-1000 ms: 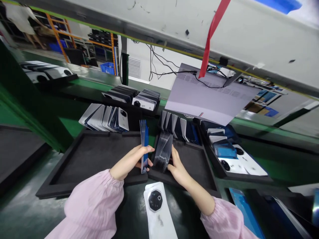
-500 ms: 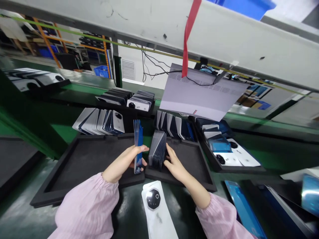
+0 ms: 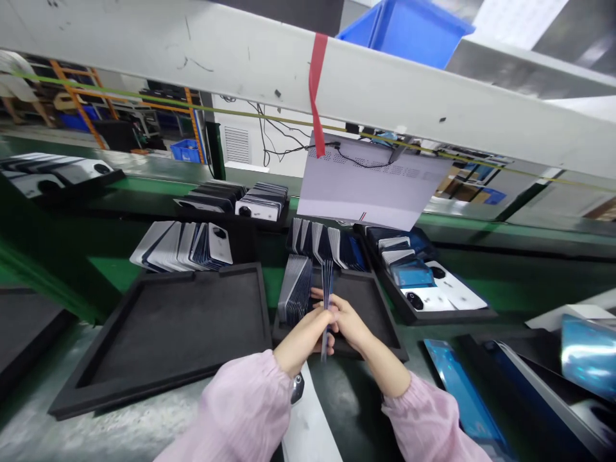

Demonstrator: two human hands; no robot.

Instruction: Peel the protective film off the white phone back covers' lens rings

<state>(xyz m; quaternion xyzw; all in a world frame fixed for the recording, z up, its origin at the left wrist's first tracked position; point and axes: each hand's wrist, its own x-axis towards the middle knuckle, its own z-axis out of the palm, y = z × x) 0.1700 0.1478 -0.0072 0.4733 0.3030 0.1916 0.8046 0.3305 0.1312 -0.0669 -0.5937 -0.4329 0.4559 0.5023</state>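
A thin upright bundle of phone back covers [image 3: 327, 280] stands edge-on between my hands, above the front of the right black tray [image 3: 370, 301]. My left hand [image 3: 308, 328] is wrapped round the bundle from the left, with its fingertips showing low on the right side. From the right, my right hand [image 3: 351, 322] grips the same bundle, its fingers reaching across it. Both hands overlap at the middle. Just left of the bundle, a leaning stack of covers [image 3: 295, 289] rests in that tray. Below my wrists lies a white phone back cover [image 3: 312, 417], partly hidden by my left sleeve.
A bare-bottomed black foam tray [image 3: 183, 321] lies at left. Behind are rows of covers [image 3: 185, 246] and more covers [image 3: 325, 244]. Another tray [image 3: 447, 316] at right holds white and blue-filmed covers. Blue film strips [image 3: 464, 391] lie front right. A red ribbon [image 3: 316, 90] hangs from the overhead beam.
My left hand has carried the bundle rightward, past the leaning stack, to my right hand. My right hand has left the leaning stack and closed on the bundle. The view has shifted slightly.
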